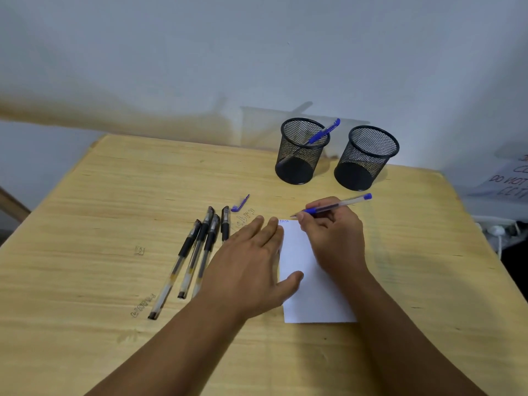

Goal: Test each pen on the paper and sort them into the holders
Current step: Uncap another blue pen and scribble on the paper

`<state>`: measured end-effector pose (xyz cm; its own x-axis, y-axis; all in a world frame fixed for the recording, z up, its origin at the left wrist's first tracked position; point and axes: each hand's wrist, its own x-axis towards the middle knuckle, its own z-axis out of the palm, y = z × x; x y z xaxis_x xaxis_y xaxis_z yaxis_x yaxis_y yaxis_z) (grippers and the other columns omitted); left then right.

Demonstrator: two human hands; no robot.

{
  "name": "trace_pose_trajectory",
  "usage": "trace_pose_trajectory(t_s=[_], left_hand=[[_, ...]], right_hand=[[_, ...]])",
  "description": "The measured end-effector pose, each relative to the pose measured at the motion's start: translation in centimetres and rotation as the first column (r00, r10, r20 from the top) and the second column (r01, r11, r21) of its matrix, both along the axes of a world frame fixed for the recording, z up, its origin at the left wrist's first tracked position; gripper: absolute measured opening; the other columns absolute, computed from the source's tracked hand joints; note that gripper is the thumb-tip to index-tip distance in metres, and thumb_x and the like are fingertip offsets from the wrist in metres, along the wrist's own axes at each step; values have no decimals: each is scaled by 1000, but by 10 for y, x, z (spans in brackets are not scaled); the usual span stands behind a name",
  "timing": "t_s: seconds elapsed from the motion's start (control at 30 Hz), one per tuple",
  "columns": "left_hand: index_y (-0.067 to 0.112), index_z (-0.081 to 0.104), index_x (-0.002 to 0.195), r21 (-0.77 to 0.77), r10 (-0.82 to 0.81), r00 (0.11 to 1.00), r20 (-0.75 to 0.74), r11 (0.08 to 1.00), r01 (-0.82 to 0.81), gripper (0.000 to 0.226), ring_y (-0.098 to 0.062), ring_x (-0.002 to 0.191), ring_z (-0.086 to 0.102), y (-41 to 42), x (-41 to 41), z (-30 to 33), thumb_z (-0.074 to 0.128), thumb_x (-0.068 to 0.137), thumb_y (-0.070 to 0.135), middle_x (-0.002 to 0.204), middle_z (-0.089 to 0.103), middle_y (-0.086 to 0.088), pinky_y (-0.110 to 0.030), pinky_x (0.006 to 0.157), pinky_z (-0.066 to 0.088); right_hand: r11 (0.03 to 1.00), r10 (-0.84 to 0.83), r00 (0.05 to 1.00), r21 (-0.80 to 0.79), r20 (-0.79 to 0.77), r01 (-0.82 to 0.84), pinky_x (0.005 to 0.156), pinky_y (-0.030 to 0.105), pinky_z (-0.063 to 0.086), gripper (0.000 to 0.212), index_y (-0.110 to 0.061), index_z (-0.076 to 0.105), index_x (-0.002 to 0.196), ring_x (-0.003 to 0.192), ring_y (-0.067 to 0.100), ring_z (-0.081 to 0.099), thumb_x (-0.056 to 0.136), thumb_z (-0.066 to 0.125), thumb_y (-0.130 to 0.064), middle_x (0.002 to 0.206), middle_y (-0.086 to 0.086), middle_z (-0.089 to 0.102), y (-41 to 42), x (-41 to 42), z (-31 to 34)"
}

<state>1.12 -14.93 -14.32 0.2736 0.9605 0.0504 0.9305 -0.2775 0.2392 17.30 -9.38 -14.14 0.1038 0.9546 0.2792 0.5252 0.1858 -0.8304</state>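
My right hand (333,238) grips an uncapped blue pen (343,203), its tip at the top edge of the white paper (311,298), where small blue writing shows. My left hand (251,264) lies flat with straight fingers on the paper's left edge. The pen's blue cap (240,203) lies on the table behind the paper. Several black pens (197,252) lie side by side left of my left hand. Two black mesh holders stand at the back: the left holder (300,155) has one blue pen (324,134) in it, the right holder (364,161) looks empty.
The wooden table (100,224) meets a pale wall at the back. A sheet with handwriting (508,178) and a white cable (497,232) lie beyond the table's right edge. Faint pen scribbles mark the table top near the pens.
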Motion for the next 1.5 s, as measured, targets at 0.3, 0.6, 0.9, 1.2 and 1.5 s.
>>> trace_pose_trajectory(t_s=[0.3, 0.6, 0.9, 1.2, 1.5], left_hand=[[23, 15, 153, 3, 2, 1000, 5, 1000, -2, 87, -11, 149, 1, -1, 0, 0, 28, 83, 73, 162, 9, 8, -35, 120, 14], [25, 15, 153, 5, 6, 999, 33, 1000, -6, 90, -9, 149, 0, 0, -1, -1, 30, 81, 75, 162, 9, 9, -32, 120, 11], [23, 22, 152, 14, 9, 998, 69, 1000, -10, 90, -11, 149, 6, 0, 0, 1, 31, 79, 74, 161, 16, 8, -29, 119, 11], [24, 19, 153, 15, 15, 996, 84, 1000, -17, 90, -10, 149, 4, 0, 0, 2, 30, 79, 75, 161, 12, 10, -31, 120, 14], [25, 16, 153, 43, 4, 997, 77, 999, -7, 90, -9, 149, 2, 0, -1, 2, 32, 81, 75, 161, 11, 10, -24, 114, 1]], right_hand=[[990, -39, 998, -133, 44, 45, 68, 20, 56, 12, -14, 64, 87, 67, 5, 70, 87, 72, -24, 72, -7, 72, 10, 0, 1], [986, -49, 993, -154, 110, 65, 61, 6, 45, 10, -20, 64, 87, 69, -3, 65, 88, 70, -28, 73, -12, 68, 3, -4, 2], [985, -31, 994, -165, 108, 48, 62, -2, 41, 10, -16, 65, 87, 72, -19, 58, 87, 70, -25, 71, -18, 63, 3, -4, 4], [982, -39, 992, -179, 118, 60, 58, 2, 42, 10, -19, 63, 87, 68, -7, 63, 88, 70, -27, 74, -13, 67, 1, -4, 6], [980, -56, 989, -182, 135, 80, 55, 2, 41, 11, -19, 61, 88, 67, -4, 60, 89, 69, -26, 74, -11, 65, 1, -7, 7]])
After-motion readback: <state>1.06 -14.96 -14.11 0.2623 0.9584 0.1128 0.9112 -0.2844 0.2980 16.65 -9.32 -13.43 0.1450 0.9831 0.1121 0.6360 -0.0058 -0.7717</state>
